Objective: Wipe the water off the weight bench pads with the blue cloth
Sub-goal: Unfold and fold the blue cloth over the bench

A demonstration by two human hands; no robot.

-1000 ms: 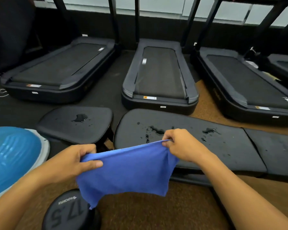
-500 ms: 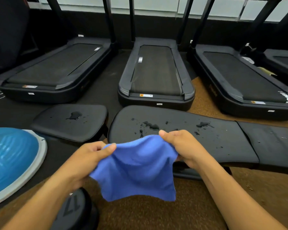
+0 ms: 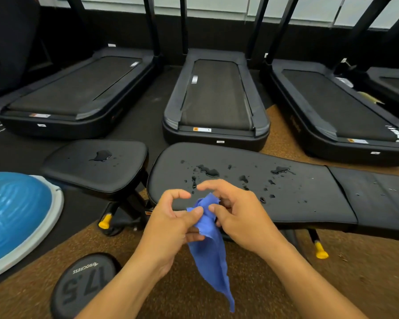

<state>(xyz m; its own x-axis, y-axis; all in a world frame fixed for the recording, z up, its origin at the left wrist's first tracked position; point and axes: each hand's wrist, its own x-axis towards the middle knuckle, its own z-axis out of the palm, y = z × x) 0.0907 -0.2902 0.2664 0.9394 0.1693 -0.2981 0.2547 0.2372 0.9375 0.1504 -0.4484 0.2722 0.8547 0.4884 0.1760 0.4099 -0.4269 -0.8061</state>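
The blue cloth (image 3: 211, 247) hangs folded in a narrow strip between my two hands, in front of the bench. My left hand (image 3: 171, 224) pinches its upper edge with thumb and fingers. My right hand (image 3: 237, 212) holds the same top part from the right, index finger raised. Behind them lies the long black back pad (image 3: 297, 194), dotted with water drops and small puddles (image 3: 209, 171). The smaller seat pad (image 3: 97, 166) to the left carries one puddle (image 3: 101, 155) and a few drops.
Three black treadmills (image 3: 217, 97) stand in a row behind the bench. A blue balance dome (image 3: 12, 217) sits at the left and a 17.5 dumbbell head (image 3: 83, 284) lies on the brown floor near my left arm. Yellow-capped bench feet (image 3: 320, 250) stick out below.
My hands have come together, bunching the spread cloth into a narrow hanging strip. The view has shifted slightly closer to the bench.
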